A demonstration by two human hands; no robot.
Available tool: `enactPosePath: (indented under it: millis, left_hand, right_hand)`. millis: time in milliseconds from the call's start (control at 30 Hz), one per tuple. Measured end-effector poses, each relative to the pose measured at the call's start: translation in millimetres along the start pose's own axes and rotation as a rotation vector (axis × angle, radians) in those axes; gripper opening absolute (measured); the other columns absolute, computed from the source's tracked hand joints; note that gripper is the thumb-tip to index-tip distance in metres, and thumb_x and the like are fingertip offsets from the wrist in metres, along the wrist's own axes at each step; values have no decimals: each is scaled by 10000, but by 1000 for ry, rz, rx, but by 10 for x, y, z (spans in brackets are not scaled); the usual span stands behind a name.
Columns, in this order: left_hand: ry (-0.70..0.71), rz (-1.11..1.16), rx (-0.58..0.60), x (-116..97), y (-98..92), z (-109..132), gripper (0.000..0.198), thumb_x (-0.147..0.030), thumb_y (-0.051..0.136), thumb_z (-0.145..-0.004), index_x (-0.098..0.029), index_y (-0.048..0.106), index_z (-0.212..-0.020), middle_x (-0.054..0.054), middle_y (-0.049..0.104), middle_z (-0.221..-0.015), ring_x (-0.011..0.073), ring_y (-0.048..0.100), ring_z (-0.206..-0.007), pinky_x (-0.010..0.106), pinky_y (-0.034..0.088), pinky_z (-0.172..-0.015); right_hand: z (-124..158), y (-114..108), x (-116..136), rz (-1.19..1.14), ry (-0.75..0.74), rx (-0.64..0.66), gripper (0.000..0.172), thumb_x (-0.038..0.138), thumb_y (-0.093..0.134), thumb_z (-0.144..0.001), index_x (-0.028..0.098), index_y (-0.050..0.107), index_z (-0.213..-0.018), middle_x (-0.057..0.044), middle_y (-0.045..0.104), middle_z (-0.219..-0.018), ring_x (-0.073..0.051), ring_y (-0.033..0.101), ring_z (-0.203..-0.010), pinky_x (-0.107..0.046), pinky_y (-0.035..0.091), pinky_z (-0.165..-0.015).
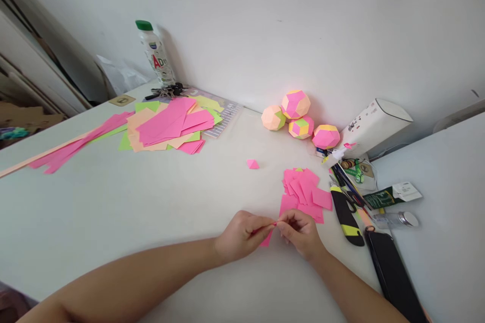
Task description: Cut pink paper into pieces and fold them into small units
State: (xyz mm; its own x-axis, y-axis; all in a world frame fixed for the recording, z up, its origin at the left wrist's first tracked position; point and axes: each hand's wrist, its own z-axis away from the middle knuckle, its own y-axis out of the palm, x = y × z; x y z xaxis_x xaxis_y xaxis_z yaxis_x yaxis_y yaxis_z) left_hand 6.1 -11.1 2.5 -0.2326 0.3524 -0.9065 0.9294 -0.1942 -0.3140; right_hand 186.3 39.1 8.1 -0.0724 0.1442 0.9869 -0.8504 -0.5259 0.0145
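My left hand (242,236) and my right hand (302,234) meet fingertip to fingertip low over the table. Both pinch a small pink piece of paper (275,223), mostly hidden by the fingers. Under my left fingertips, part of another pink paper (266,240) shows. Just beyond my right hand lies a loose pile of pink paper pieces (303,186). A small folded pink paper shape (252,164) sits alone farther back.
Several multicoloured paper balls (295,104) rest by the wall. Back left are paper sheets (166,123), keys (168,91) and a green-capped bottle (155,55). On the right lie a black-and-yellow cutter (345,217), a black phone-like object (394,272) and a glass jar (396,219).
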Motion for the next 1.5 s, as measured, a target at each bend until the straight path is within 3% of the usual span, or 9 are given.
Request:
enactPosePath:
  millis: [333,600,933,1233,1500]
  left_hand:
    - [-110,59,21,-36,-21,-6,346,-296,386,-943,-147,592,-708,-50,312,-538,79,266,-499,208,256,-473]
    - [-231,135,-15,-84,-53,-48,417,-339,403,-926,-166,378,-547,-55,237,-539,79,222,-514,219,218,-470]
    - [-222,150,29,-74,-45,-45,353,-304,418,-922,-143,560,-642,-53,327,-535,73,268,-512,205,247,-471]
    - [-386,193,-12,-67,-36,-51,284,-311,473,-872,-145,564,-661,-40,446,-534,75,353,-498,186,306,-462]
    - [-360,192,32,-50,-33,-45,243,-286,496,-848,-134,635,-720,-20,506,-567,78,379,-513,189,319,-471]
  right_hand:
    - [2,-10,-16,-76,-2,-24,235,399,702,-741,185,612,-709,48,515,-495,-81,423,-398,-214,352,-396]
    - [-29,-55,-55,-177,-37,-81,216,380,668,-798,197,565,-749,59,513,-524,-75,446,-420,-201,354,-417]
    - [20,0,-14,-14,-45,41,219,387,623,-837,195,549,-763,42,517,-575,-94,475,-490,-222,405,-480]
    - [32,4,-9,-33,-33,-18,239,410,600,-845,203,518,-755,44,508,-571,-101,474,-491,-232,411,-492]
    - [21,40,17,58,-102,40,196,355,625,-828,193,577,-727,41,462,-610,-85,391,-493,-216,319,-453]
